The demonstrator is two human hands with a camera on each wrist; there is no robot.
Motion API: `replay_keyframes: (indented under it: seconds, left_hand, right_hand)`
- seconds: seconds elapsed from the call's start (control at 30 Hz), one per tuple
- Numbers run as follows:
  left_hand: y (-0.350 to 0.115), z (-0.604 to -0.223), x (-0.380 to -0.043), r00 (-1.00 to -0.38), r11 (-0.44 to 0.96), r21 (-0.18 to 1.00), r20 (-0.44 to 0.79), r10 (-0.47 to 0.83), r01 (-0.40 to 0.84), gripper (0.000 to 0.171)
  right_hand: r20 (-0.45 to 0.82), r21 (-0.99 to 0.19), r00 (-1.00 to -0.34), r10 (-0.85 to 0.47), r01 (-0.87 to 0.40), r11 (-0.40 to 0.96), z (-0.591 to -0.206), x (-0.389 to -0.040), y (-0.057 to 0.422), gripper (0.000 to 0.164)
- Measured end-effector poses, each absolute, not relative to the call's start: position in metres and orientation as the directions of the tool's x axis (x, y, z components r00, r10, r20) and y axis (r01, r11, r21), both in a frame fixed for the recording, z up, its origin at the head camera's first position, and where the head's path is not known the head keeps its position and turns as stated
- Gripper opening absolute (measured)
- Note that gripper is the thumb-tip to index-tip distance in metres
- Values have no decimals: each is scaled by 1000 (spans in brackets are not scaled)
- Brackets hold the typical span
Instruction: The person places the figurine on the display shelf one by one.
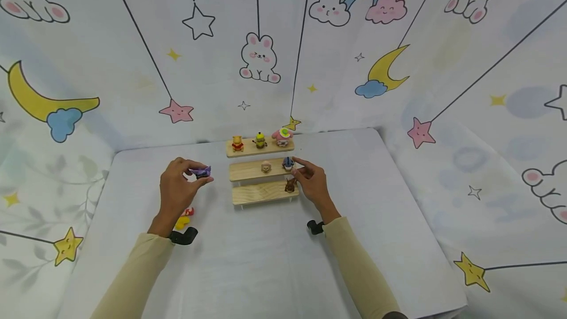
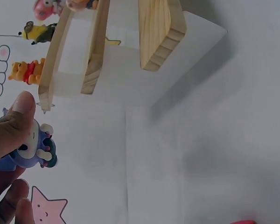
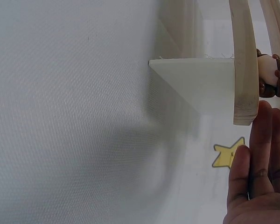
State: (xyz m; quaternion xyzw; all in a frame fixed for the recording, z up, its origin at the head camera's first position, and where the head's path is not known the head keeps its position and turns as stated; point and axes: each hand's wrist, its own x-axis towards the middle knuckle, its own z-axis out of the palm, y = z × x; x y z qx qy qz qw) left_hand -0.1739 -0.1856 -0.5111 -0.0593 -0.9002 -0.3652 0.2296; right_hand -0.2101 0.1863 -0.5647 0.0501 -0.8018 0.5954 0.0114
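Observation:
My left hand [image 1: 179, 186] pinches a small purple figurine [image 1: 202, 172] between thumb and fingers, held to the left of a three-step wooden shelf [image 1: 261, 194]. In the left wrist view the purple figurine [image 2: 35, 144] shows a white face and dark trim. My right hand [image 1: 313, 181] is at the shelf's right end, its thumb and index fingertips right at the edge of a blue figurine [image 1: 288, 163] on the middle step. In the right wrist view its other fingers [image 3: 261, 140] are extended beside a brown figurine [image 3: 269, 74], which stands on the lowest step.
On the top step stand a bear in a red shirt [image 1: 237, 143], a yellow figure [image 1: 259, 141] and a pink figure [image 1: 282, 137]. A beige figurine [image 1: 266, 167] sits mid-step. Beside my left wrist lies a yellow-and-red toy [image 1: 182, 221]. A patterned cloth backdrop [image 1: 212, 78] rises behind the table.

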Motion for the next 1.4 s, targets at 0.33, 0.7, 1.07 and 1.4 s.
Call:
replay_keyframes:
  seconds: [0.33, 0.7, 1.07, 1.4]
  left_hand:
    - [-167, -508, -180, -888, 714, 630, 459, -27, 304, 38]
    - [-137, -513, -190, -893, 671, 657, 450, 16, 343, 36]
    - [-116, -524, -200, -889, 662, 653, 455, 46, 368, 38]
    - [-109, -532, -203, -896, 669, 659, 444, 22, 344, 37]
  right_hand:
    - [99, -953, -990, -100, -123, 278, -538, -199, 182, 41]
    - [95, -952, -991, -93, -118, 281, -538, -200, 182, 41]
    - [84, -953, -991, -107, -111, 282, -536, -198, 183, 42]
    - [93, -953, -990, -106, -119, 280, -538, -199, 183, 41]
